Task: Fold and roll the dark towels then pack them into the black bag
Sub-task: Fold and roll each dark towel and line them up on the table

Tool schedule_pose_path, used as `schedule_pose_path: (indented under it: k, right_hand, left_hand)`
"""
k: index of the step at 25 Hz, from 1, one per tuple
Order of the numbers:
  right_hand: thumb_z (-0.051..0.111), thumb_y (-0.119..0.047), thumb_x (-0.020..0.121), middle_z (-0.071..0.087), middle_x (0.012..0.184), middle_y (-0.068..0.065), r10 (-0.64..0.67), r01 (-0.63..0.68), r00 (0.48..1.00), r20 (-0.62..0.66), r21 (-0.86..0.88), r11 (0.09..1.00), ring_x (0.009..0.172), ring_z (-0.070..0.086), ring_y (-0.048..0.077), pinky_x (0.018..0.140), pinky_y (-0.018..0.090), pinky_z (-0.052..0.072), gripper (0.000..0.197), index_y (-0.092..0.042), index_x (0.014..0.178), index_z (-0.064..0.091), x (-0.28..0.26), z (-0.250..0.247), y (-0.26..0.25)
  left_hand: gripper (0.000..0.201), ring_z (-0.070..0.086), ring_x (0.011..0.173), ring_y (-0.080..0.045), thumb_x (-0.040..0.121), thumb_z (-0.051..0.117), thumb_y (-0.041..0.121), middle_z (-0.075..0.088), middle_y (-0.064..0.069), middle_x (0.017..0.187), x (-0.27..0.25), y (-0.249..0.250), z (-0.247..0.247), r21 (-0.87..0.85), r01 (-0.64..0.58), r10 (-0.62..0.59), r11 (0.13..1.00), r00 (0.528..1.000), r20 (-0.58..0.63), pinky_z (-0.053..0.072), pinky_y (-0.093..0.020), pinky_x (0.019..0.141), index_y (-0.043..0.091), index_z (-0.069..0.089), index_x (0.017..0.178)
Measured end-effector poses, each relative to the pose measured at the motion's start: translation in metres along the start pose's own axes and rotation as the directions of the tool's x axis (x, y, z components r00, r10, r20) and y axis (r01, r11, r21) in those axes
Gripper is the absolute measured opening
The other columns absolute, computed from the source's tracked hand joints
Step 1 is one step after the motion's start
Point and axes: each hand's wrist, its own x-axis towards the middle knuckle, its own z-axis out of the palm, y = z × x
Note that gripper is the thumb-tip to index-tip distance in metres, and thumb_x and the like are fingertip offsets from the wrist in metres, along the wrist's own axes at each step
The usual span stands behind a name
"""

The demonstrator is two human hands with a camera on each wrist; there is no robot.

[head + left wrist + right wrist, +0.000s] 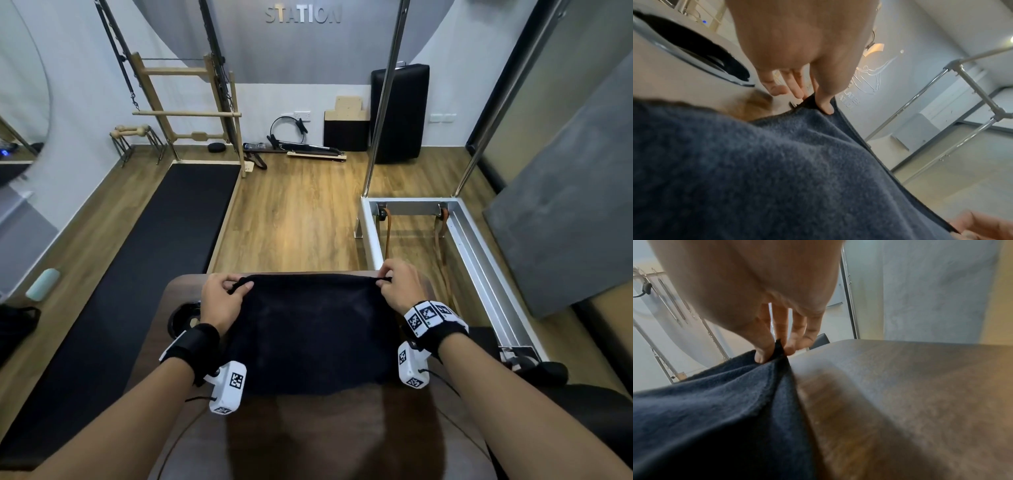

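Dark terry cloth, the towel [310, 329] lies spread flat on a brown padded bench [308, 438], its far edge at the bench's far end. The left hand [222, 301] pinches the far left corner between thumb and fingers; the right hand [402, 289] pinches the far right corner likewise, so the two hands sit well apart. Raised silver letters on the grey far wall read "STATION" [303, 15].
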Motion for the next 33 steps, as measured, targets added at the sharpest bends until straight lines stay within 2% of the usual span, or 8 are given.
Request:
schedule_pose_path:
  k: [8,13,17,19,24,28,31,33]
  right_hand:
    - [0.087,-0.012,0.083,0.068,0.087,-0.002,0.008,0.046,0.987,-0.16,0.327,0.944,0.077,0.059,0.008,0.076,0.023,0.048,0.03,-0.013,0.111,0.078,-0.05,-0.05,-0.027]
    - [0.087,-0.009,0.081,0.073,0.081,-0.001,-0.017,0.112,0.978,-0.208,0.455,0.883,0.071,0.062,0.008,0.071,0.027,0.051,0.012,-0.014,0.09,0.08,-0.11,-0.089,-0.04]
    - [0.085,-0.005,0.082,0.07,0.071,0.003,0.023,0.169,0.952,-0.305,0.588,0.791,0.052,0.06,0.016,0.05,0.027,0.047,0.023,-0.018,0.076,0.067,-0.16,-0.116,-0.05]
    - [0.078,-0.001,0.088,0.069,0.067,0.001,0.031,0.217,0.933,-0.358,0.629,0.746,0.045,0.063,0.026,0.042,0.028,0.045,0.024,-0.015,0.079,0.06,-0.182,-0.128,-0.055]
    - [0.066,-0.002,0.097,0.074,0.087,0.008,-0.004,0.302,0.905,-0.425,0.636,0.71,0.045,0.067,0.035,0.037,0.025,0.045,0.018,-0.016,0.087,0.062,-0.222,-0.158,-0.078]
    - [0.067,0.004,0.096,0.068,0.077,0.015,-0.066,0.357,0.901,-0.429,0.647,0.674,0.05,0.071,0.027,0.045,0.026,0.053,0.019,-0.011,0.084,0.066,-0.242,-0.187,-0.09]
    - [0.068,0.004,0.096,0.067,0.077,0.022,-0.065,0.296,0.944,-0.323,0.745,0.597,0.052,0.073,0.028,0.049,0.026,0.058,0.004,0.002,0.095,0.065,-0.254,-0.202,-0.09]
    - [0.067,0.005,0.096,0.066,0.079,0.022,-0.033,0.285,0.945,-0.325,0.772,0.568,0.055,0.074,0.026,0.053,0.025,0.059,0.006,0.001,0.093,0.064,-0.258,-0.204,-0.094]
  left_hand:
    - [0.037,0.073,0.084,-0.004,0.08,0.091,0.011,0.075,-0.006,0.096,-0.028,0.023,-0.057,-0.417,-0.017,0.011,0.909,1.0,-0.015,0.054,-0.015,0.079,0.008,0.074,0.112]
    - [0.025,0.075,0.088,-0.014,0.076,0.094,0.016,0.08,-0.009,0.093,-0.064,0.045,-0.1,-0.462,-0.096,0.079,0.882,0.995,-0.056,0.056,-0.025,0.084,0.009,0.08,0.096]
    - [0.017,0.071,0.06,-0.01,0.083,0.089,0.014,0.079,-0.011,0.083,-0.104,0.071,-0.135,-0.525,-0.182,0.165,0.832,0.983,-0.08,0.051,-0.018,0.055,0.01,0.079,0.096]
    - [0.018,0.078,0.067,-0.019,0.09,0.083,0.011,0.08,-0.016,0.087,-0.121,0.086,-0.148,-0.558,-0.204,0.204,0.804,0.977,-0.063,0.051,-0.019,0.046,0.004,0.076,0.104]
    - [0.007,0.081,0.079,-0.031,0.098,0.073,0.005,0.077,-0.009,0.088,-0.157,0.126,-0.176,-0.676,-0.253,0.279,0.692,0.957,-0.072,0.061,-0.024,0.058,0.007,0.067,0.102]
    - [0.012,0.081,0.084,-0.029,0.104,0.064,0.003,0.068,-0.012,0.102,-0.172,0.143,-0.198,-0.688,-0.317,0.347,0.653,0.932,-0.1,0.065,-0.029,0.066,0.012,0.059,0.098]
    - [0.012,0.063,0.04,-0.014,0.104,0.066,0.011,0.068,-0.001,0.07,-0.175,0.142,-0.209,-0.543,-0.352,0.347,0.762,0.931,-0.117,0.047,-0.023,0.04,0.014,0.059,0.095]
    - [0.011,0.055,0.034,-0.014,0.104,0.067,0.014,0.065,-0.001,0.061,-0.178,0.141,-0.214,-0.486,-0.357,0.353,0.798,0.93,-0.104,0.041,-0.021,0.039,0.011,0.059,0.097]
